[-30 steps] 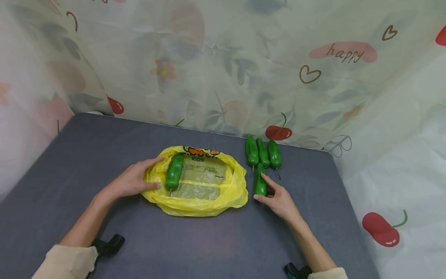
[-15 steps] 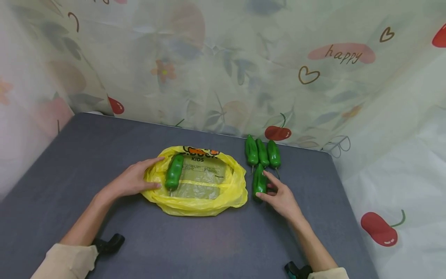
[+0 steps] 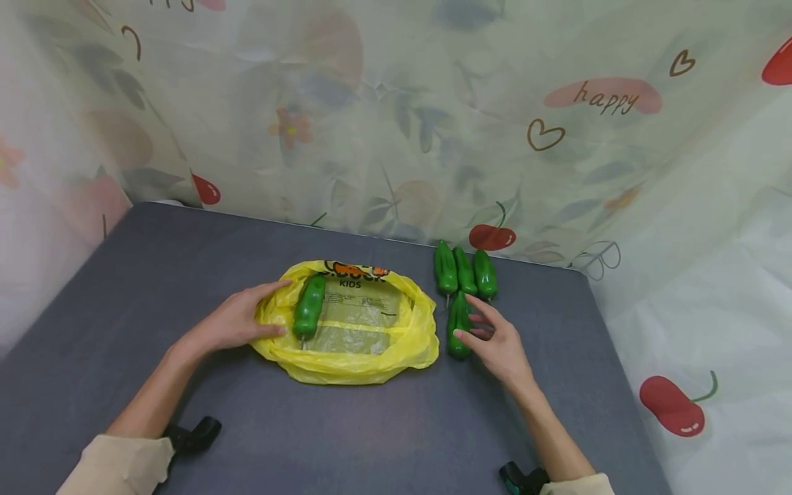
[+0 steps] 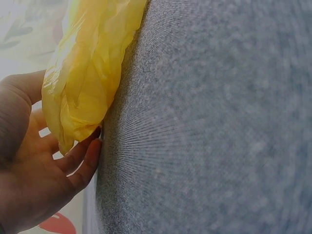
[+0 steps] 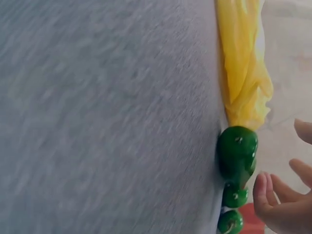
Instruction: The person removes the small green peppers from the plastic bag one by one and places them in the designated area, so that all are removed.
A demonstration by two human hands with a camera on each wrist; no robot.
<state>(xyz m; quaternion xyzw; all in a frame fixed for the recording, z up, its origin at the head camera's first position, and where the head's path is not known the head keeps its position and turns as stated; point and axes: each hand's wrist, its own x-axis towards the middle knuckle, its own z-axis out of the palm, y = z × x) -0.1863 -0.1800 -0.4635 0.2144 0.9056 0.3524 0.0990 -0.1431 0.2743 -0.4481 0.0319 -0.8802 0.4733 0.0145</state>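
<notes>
A yellow plastic bag (image 3: 371, 368) lies with its mouth spread, one green pepper (image 3: 309, 306) inside at the left. My left hand (image 3: 238, 320) holds the bag's left side, thumb and index finger over the rim; in the left wrist view, yellow plastic (image 4: 90, 73) partly covers its fingers. Right of the bag lies another green pepper (image 3: 458, 333). My right hand (image 3: 502, 347) is beside it, thumb and fingers spread. From the right wrist, a gap shows between the fingertips (image 5: 262, 187) and the pepper (image 5: 237, 151).
Three more green peppers (image 3: 465, 271) lie side by side behind the nearer one, at the back edge of the dark grey table (image 3: 371, 440). A patterned curtain (image 3: 396, 137) rises behind the table and along its sides. Each wrist wears a black camera mount (image 3: 198, 433).
The pepper near my right hand has shifted slightly left and toward me. My right fingers have loosened from around it and spread. The left hand and bag have stayed in place.
</notes>
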